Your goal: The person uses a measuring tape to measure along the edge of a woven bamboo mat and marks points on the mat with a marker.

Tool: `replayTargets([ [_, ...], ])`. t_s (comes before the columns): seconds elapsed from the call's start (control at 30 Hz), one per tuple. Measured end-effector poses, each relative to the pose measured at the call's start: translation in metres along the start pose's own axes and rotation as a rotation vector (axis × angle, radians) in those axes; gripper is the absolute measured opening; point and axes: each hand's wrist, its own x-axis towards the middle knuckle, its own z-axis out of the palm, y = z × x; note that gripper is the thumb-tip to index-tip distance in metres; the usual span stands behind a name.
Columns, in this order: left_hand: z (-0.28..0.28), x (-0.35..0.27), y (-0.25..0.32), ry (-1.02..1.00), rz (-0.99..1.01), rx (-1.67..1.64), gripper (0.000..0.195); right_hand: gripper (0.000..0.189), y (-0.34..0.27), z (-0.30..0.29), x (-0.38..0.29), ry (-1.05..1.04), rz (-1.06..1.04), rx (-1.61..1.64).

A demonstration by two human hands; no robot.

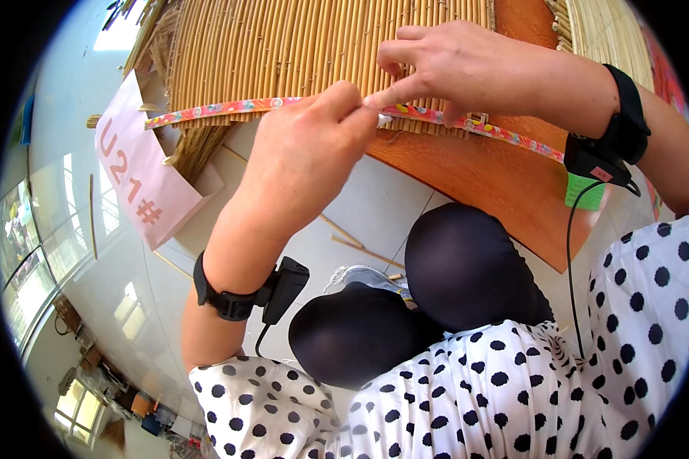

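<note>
A mat of thin straw-coloured stalks [275, 51] lies side by side before me on an orange-brown wooden board [436, 160]. Across its near ends runs a narrow red floral strip [229, 108], which extends past the mat on both sides. My left hand [321, 137] has its fingers curled at the middle of the strip, with a small white tip [384, 120] showing beside them; what it belongs to is hidden. Touching the strip just to the right, my right hand [430, 69] has its index finger pointed at the left fingertips and its other fingers bent over the stalks.
A pink paper sheet with large printing [135, 166] hangs at the left by a bundle of dried stems [198, 152]. Loose stalks [367, 252] lie on the tiled floor. Paler stalks [608, 34] are at the upper right. A cable [571, 258] hangs from my right wrist device.
</note>
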Motion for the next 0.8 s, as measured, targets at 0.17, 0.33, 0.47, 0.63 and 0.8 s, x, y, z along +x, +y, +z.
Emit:
replayTargets([
  [0.17, -0.012, -0.014, -0.02, 0.036, -0.044, 0.02, 0.006, 0.078, -0.002, -0.004, -0.001, -0.013, 0.013, 0.019],
  [0.33, -0.02, -0.014, -0.012, 0.054, -0.067, -0.026, 0.007, 0.077, -0.001, -0.002, 0.001, -0.006, 0.005, 0.01],
  [0.47, -0.011, -0.005, -0.004, -0.045, -0.047, 0.01, 0.011, 0.077, 0.0, -0.002, 0.002, 0.0, -0.014, 0.012],
  [0.63, -0.013, -0.013, -0.018, 0.006, -0.07, -0.009, 0.005, 0.077, 0.0, -0.001, 0.001, -0.007, -0.002, 0.028],
  [0.8, -0.036, -0.031, -0.038, 0.001, -0.151, 0.024, 0.012, 0.075, -0.002, -0.004, 0.001, -0.026, 0.01, 0.028],
])
